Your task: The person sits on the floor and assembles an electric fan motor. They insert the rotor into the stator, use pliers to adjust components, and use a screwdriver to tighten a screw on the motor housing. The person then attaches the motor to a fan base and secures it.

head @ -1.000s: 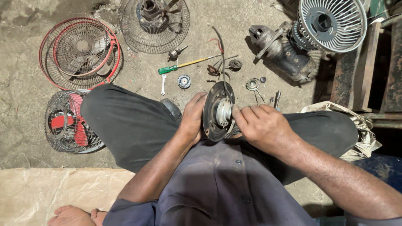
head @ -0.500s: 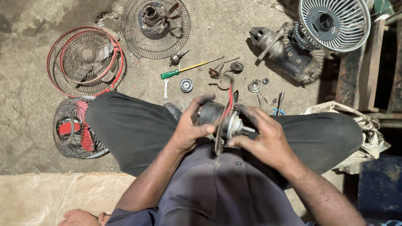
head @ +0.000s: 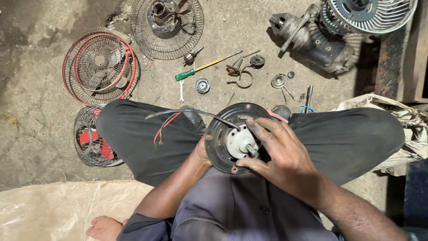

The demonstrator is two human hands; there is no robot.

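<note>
A round black fan motor housing [head: 223, 129] with a pale metal hub and shaft [head: 240, 142] rests face-up in my lap. My left hand [head: 201, 154] grips its left rim from underneath, mostly hidden behind it. My right hand [head: 277, 149] lies over the right side, fingertips pinching at the shaft. Grey and red wires [head: 178, 117] trail from the housing across my left thigh.
On the concrete floor lie a green-handled screwdriver [head: 196, 70], a small wrench [head: 181, 90], a bearing [head: 203, 85], small metal parts [head: 279, 81], wire fan guards [head: 100, 67], another guard with a motor [head: 167, 24], a dirty motor [head: 312, 38] and a white sack [head: 58, 207].
The housing turned from edge-on to face-up toward me. My right hand shifted onto the hub and shaft; the wires now drape left.
</note>
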